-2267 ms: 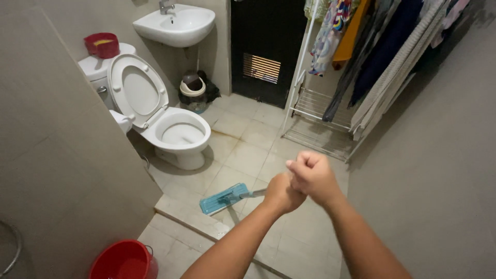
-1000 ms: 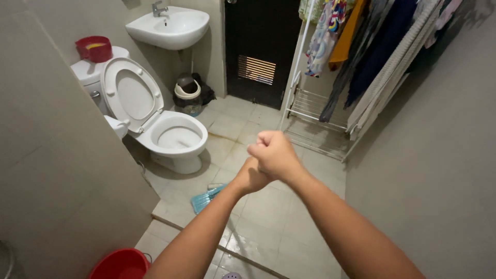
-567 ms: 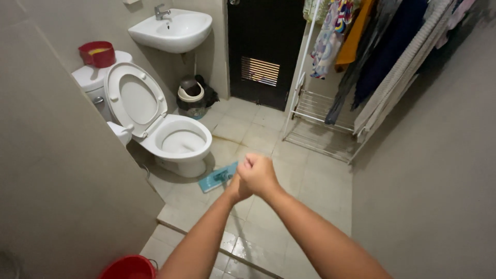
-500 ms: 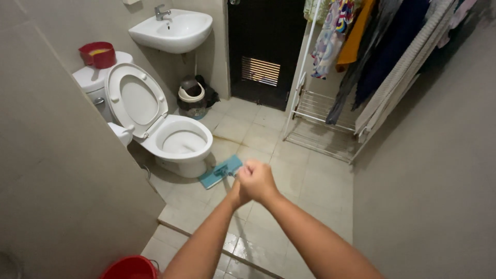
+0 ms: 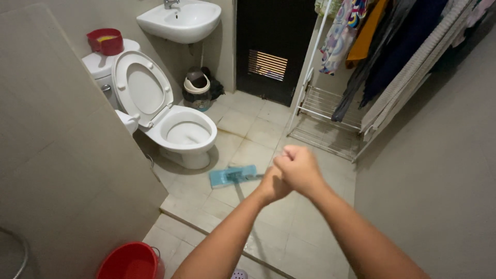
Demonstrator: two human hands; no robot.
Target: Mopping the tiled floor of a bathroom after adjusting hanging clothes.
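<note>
Both my hands grip a mop handle point(image 5: 243, 199) held out in front of me. My right hand point(image 5: 298, 168) is the upper one, closed in a fist around the handle. My left hand point(image 5: 272, 186) sits just below it, partly hidden behind the right. The flat blue mop head point(image 5: 232, 175) lies on the tiled floor point(image 5: 258, 134), just in front of the base of the white toilet point(image 5: 178, 132), whose seat and lid stand up.
A white sink point(image 5: 181, 20) hangs on the back wall with a small bin point(image 5: 196, 90) under it. A red bowl point(image 5: 106, 41) sits on the toilet tank. A red bucket point(image 5: 132, 261) stands at lower left. A drying rack point(image 5: 330, 119) with hanging clothes fills the right.
The mop head has slid over the floor, first toward the toilet base and now slightly right. My hands have shifted with the handle, rising and moving right in the last half second.
</note>
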